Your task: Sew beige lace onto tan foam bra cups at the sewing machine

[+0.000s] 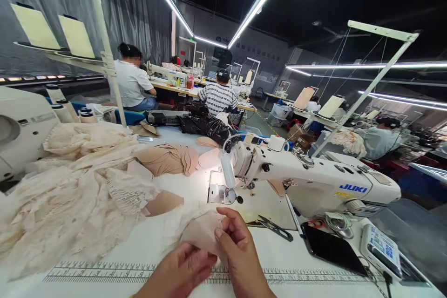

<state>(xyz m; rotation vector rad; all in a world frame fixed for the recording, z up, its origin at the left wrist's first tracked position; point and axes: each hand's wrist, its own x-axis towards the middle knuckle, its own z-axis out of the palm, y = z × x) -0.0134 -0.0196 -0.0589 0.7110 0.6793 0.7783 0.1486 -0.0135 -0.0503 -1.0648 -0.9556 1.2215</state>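
In front of the sewing machine, a beige fabric piece with a sheer, pale edge [200, 232] is held low over the table. My right hand [240, 249] pinches its right side between thumb and curled fingers. My left hand [181, 267] is closed at its lower left edge, with the fingertips partly behind the cloth. Just beyond is the metal needle plate [220, 193] of the white sewing machine [300, 181], lit by its lamp. Left of my hands lies a heap of cream lace fabric [80, 191], with a stack of beige cut pieces [167, 158] behind it.
Right of my hands are black thread snips [275, 228], a pen [294, 214], a black phone [331, 247] and a white box-shaped device [380, 249]. A printed ruler [104, 272] runs along the table's front. Thread cones [76, 36] stand at left. Several people work at machines beyond.
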